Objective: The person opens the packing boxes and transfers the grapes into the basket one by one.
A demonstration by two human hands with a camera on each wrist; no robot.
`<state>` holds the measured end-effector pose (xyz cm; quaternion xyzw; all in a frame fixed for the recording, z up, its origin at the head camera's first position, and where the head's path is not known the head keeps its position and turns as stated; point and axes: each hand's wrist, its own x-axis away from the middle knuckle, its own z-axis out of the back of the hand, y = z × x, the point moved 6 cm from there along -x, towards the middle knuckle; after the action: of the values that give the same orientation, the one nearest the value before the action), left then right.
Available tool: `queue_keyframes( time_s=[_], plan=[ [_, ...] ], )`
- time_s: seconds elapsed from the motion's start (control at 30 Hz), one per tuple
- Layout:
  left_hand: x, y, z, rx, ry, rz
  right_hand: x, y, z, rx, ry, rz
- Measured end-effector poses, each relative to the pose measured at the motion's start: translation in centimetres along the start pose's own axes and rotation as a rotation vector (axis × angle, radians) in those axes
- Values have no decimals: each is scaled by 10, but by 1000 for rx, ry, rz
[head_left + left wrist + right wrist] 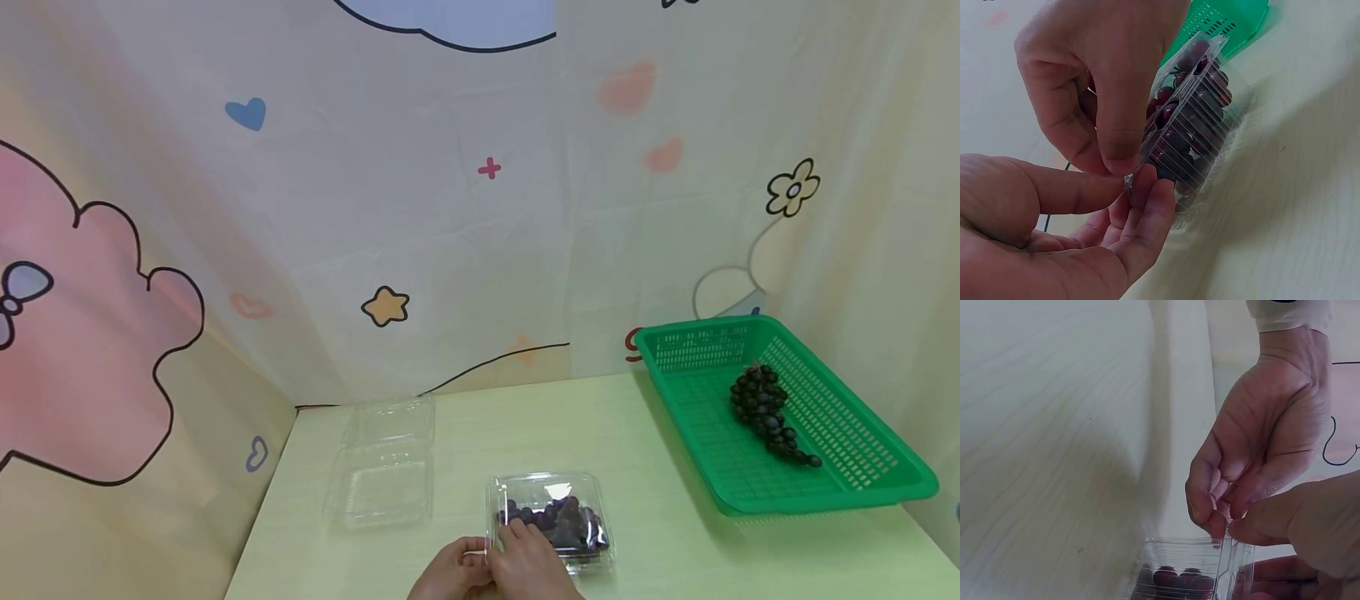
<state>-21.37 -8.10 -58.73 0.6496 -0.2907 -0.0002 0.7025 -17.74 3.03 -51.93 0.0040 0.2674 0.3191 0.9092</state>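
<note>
A clear plastic clamshell box [551, 487] holding dark grapes [567, 527] lies at the front middle of the table, its lid down over them. At the box's near left corner, my left hand [450, 573] pinches the rim between thumb and fingers. My right hand [527, 565] meets it at the same corner, its thumb on the rim and its fingers bent over the lid. In the left wrist view, the thumb tips of both hands come together at the edge of the clamshell [1200, 125]. The right fingertips are partly hidden there.
An open, vacant clear clamshell [384, 487] lies to the left on the pale table [540, 425]. On the right stands a green plastic basket [697, 454] with a bunch of dark grapes [765, 412] inside. A printed curtain [450, 208] hangs behind the table.
</note>
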Motion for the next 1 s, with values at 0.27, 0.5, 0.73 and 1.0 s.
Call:
queue_keyframes(
  time_s=[0.27, 0.5, 0.73, 1.0],
  plan=[
    [1, 0, -1, 22, -5, -16, -1, 0, 1, 15, 1, -12],
    [0, -1, -1, 21, 16, -8, -1, 0, 1, 34, 70, -10],
    [0, -1, -3, 23, 29, -3, 0, 0, 0, 17, 58, -45],
    [-1, -4, -5, 47, 25, -24, 0, 1, 0, 19, 128, -60]
  ],
)
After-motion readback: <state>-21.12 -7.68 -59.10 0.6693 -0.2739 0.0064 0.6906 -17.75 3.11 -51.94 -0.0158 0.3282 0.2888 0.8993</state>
